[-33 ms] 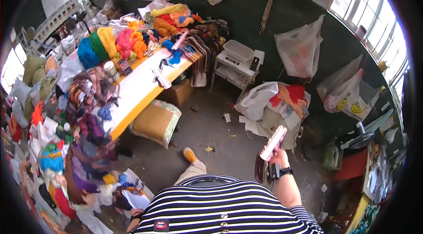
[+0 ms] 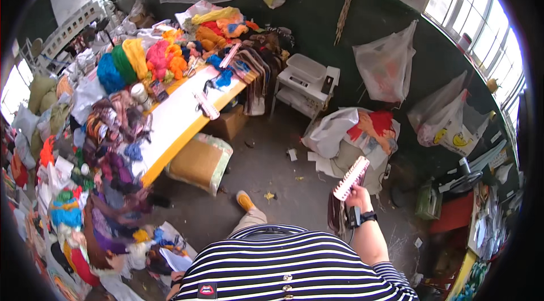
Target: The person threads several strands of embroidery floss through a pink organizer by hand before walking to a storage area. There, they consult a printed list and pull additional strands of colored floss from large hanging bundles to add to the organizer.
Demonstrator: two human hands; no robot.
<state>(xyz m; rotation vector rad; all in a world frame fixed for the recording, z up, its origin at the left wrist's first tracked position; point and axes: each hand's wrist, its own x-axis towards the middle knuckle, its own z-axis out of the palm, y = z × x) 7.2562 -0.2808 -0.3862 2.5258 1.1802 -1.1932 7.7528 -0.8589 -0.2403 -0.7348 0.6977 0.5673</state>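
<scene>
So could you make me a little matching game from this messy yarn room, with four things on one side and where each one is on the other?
Things:
1. pink peg loom
2. white plastic cart
3. yellow shoe
4. second pink loom

Places:
A. lying on the long white worktable
B. on the floor just ahead of the striped shirt
C. held up in the right hand
D. standing against the dark green wall, beyond the end of the table

Pairs: 1-C, 2-D, 3-B, 4-A
</scene>
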